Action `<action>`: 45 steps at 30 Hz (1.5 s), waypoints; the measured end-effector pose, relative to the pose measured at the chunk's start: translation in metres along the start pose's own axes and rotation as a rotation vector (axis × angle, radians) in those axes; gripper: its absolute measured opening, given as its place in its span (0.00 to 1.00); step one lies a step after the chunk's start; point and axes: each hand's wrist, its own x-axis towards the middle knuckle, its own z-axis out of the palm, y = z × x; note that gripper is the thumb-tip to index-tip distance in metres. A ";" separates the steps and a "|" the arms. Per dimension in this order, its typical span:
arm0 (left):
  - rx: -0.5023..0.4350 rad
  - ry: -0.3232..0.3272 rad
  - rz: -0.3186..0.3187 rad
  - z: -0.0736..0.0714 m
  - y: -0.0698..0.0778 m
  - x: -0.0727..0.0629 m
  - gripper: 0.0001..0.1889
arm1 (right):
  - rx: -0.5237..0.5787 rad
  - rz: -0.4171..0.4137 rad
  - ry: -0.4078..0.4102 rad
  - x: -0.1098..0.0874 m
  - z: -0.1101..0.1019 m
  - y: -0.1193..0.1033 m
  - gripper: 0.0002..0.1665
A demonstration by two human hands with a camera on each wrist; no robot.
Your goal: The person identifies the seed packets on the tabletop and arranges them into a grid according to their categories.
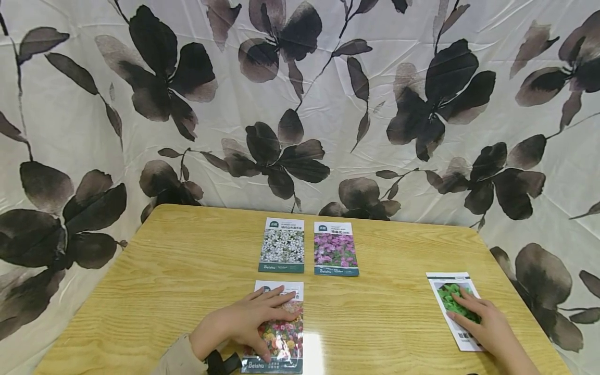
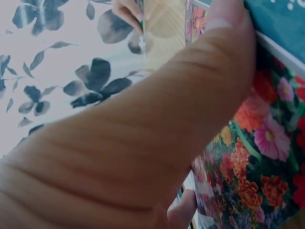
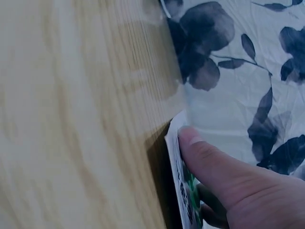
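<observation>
My left hand (image 1: 255,320) lies spread over a seed packet with mixed colourful flowers (image 1: 286,344), near the front of the table. In the left wrist view, the thumb (image 2: 205,76) crosses the flower picture (image 2: 271,138) close up. Over at the right, my right hand (image 1: 487,323) rests with extended fingers on a white seed packet with green leaves (image 1: 445,297). The right wrist view has the thumb (image 3: 205,157) on the face of that packet (image 3: 177,157), near its edge, the other fingers partly hidden behind the thumb.
Two more seed packets lie side by side farther back, one with white flowers (image 1: 282,247) and one with pink-purple flowers (image 1: 335,250). They are on a wood-grain table (image 1: 187,260) with rounded far corners. A white cloth with dark flowers (image 1: 356,172) hangs behind it.
</observation>
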 end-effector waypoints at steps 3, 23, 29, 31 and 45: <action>0.005 0.004 0.004 0.001 -0.001 0.001 0.46 | -0.010 -0.003 0.008 0.001 0.001 -0.003 0.38; 0.023 0.005 0.005 0.001 0.001 0.001 0.46 | -0.040 0.046 0.004 0.001 0.003 -0.015 0.40; 0.021 0.007 0.008 0.001 0.000 0.001 0.46 | -0.041 0.041 -0.004 0.000 0.004 -0.021 0.41; 0.024 0.007 0.008 0.001 0.000 0.001 0.46 | -0.040 0.034 -0.005 -0.001 0.005 -0.022 0.40; 0.018 -0.001 -0.004 -0.001 0.000 0.001 0.46 | -0.056 -0.006 0.025 -0.005 0.011 -0.034 0.37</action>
